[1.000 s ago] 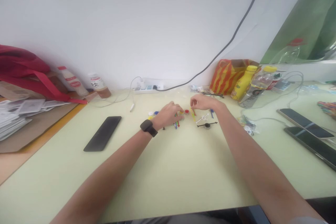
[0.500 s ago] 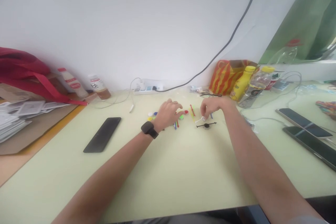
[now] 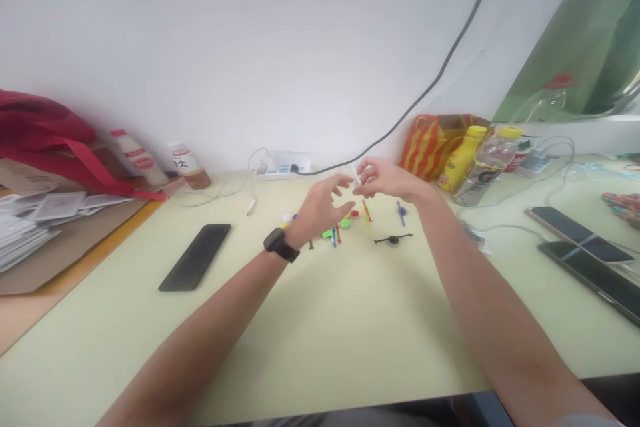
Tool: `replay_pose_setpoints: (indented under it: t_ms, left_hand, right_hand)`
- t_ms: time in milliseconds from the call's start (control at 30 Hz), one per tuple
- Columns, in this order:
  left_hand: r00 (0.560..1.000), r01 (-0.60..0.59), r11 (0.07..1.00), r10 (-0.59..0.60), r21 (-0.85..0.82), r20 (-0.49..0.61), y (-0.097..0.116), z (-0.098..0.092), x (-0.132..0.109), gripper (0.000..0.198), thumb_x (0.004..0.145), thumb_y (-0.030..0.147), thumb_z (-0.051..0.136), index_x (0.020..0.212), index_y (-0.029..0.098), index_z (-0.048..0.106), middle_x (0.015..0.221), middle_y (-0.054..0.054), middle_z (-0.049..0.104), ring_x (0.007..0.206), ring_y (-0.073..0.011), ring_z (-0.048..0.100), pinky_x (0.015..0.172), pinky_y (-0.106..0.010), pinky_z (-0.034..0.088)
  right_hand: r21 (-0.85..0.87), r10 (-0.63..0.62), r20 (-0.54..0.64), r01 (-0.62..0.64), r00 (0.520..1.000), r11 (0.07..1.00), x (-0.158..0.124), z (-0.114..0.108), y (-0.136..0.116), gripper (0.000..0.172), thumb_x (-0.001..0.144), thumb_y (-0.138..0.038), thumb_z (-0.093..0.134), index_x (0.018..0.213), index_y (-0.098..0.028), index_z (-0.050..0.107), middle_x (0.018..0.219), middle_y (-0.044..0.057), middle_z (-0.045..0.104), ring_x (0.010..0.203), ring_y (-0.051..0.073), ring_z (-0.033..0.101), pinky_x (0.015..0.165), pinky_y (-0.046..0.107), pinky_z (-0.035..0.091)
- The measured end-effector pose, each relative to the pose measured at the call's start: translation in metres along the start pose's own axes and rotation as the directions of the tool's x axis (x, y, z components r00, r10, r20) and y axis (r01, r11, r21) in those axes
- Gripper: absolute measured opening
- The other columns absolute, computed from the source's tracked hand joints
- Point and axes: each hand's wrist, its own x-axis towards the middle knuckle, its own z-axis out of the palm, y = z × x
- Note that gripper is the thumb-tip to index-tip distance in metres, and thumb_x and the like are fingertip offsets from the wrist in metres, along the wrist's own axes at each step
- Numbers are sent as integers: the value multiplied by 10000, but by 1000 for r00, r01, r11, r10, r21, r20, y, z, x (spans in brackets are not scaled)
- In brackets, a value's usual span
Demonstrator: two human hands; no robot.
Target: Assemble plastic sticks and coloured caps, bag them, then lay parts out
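My right hand (image 3: 380,179) is raised above the table and pinches a thin white arrow pointer (image 3: 356,175), held tilted. Facing it, my left hand (image 3: 323,208) has its thumb and fingers apart; its fingertips come close to the pointer, and I cannot tell if they touch. Below lies a black arrow spinner (image 3: 394,240) on a round base. A blue arrow (image 3: 401,213), a red arrow (image 3: 367,211) and a red disc (image 3: 355,214) lie around. Near my left hand are a green disc (image 3: 345,223), more coloured arrows and discs, partly hidden.
A black phone (image 3: 196,257) lies left, two more devices (image 3: 580,233) right. A power strip (image 3: 280,170) sits by the wall. Bottles, among them a yellow one (image 3: 463,159), and a striped bag (image 3: 425,147) stand back right. Papers (image 3: 25,233) and two bottles are at left.
My right hand has lifted the white pointer off the table beside the black spinner and carried it up and left. My left hand has risen slightly, with its fingers wider apart.
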Motion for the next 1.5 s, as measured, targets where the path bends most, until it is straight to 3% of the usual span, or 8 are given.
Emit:
replay_pose_setpoints:
  t_ms: [333,567,800,1000,1133,1233,1333,1500]
  left_hand:
    - [996,-84,996,84,11,16,-1,-1,3,244,1006,256,612,1242,250,669,1088,-60,710,951,-183,674,811,-316,568]
    - [992,-79,996,75,-30,-101,-2,-2,2,152,960,280,673,1079,213,607,1040,-55,713,914,-179,669,819,-320,571]
    - [990,-132,988,127,-81,-61,3,-5,2,244,906,168,636,1145,217,642,999,-39,728,864,-160,672,824,-311,574]
    - [991,-120,978,108,-168,-78,5,-4,2,146,918,189,634,1059,194,672,942,-33,745,823,-149,696,816,-301,598]
    - [996,-82,971,74,-223,-47,6,-2,1,25,915,202,631,927,180,630,868,-19,718,735,-127,684,719,-260,591]
    - [1000,-16,981,17,-194,1,3,3,-3,64,901,220,648,866,177,616,890,-31,727,770,-142,699,745,-272,590]
    - [990,7,994,10,-113,141,-1,15,-11,86,903,215,650,825,185,630,882,-20,748,774,-150,695,763,-284,566]
    - [948,-22,1000,24,-10,317,-3,32,-23,91,927,203,629,995,208,689,973,-30,762,883,-194,707,795,-306,533]
  right_hand:
    - [184,-37,142,11,989,983,5,8,6,449,701,-278,910,1016,-210,598,915,30,731,778,180,699,789,337,565]
    - [298,-80,214,13,973,954,-4,5,-1,283,802,-278,824,1023,-201,666,968,51,760,910,187,726,944,386,565]
    - [276,-112,208,51,972,960,-1,7,1,171,831,-290,773,882,-185,647,878,34,733,859,166,708,905,347,558]
    - [271,-139,216,77,966,959,1,9,1,110,803,-214,714,862,-194,624,830,23,697,780,157,658,800,303,543]
    - [97,-118,183,101,976,990,5,15,2,60,859,-253,624,832,-205,600,686,-14,574,631,126,525,631,249,458]
    - [-170,6,81,7,997,985,10,13,9,128,899,-287,570,952,-201,649,759,10,623,670,140,543,596,244,425]
    - [-505,194,-3,-169,981,846,14,4,25,205,863,-230,605,1046,-183,686,846,42,707,761,174,621,624,249,442]
    - [-628,365,40,-260,930,733,17,-8,55,169,749,-113,673,905,-157,720,743,56,723,656,182,637,557,259,415]
